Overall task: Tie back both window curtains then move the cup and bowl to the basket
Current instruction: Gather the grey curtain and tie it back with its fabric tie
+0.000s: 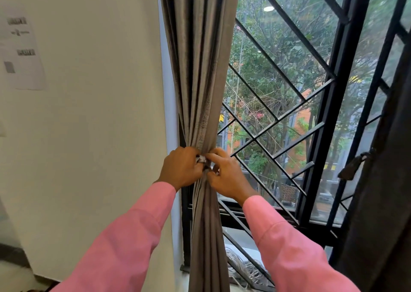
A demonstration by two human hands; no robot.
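The left grey curtain [200,73] hangs bunched into a narrow column beside the white wall. My left hand [181,168] and my right hand [226,176] meet at its pinched waist, both gripping a small pale tie-back [202,159] wrapped around the fabric. The right dark curtain [382,202] hangs at the frame's right edge, gathered, with a knotted tie-back [355,163] around it. Cup, bowl and basket are out of view.
A black window grille [295,105] with diagonal bars spans the middle, with trees and buildings beyond. A white wall [100,113] on the left carries a paper notice [22,51]. A coil of grey cable [242,267] lies on the sill below.
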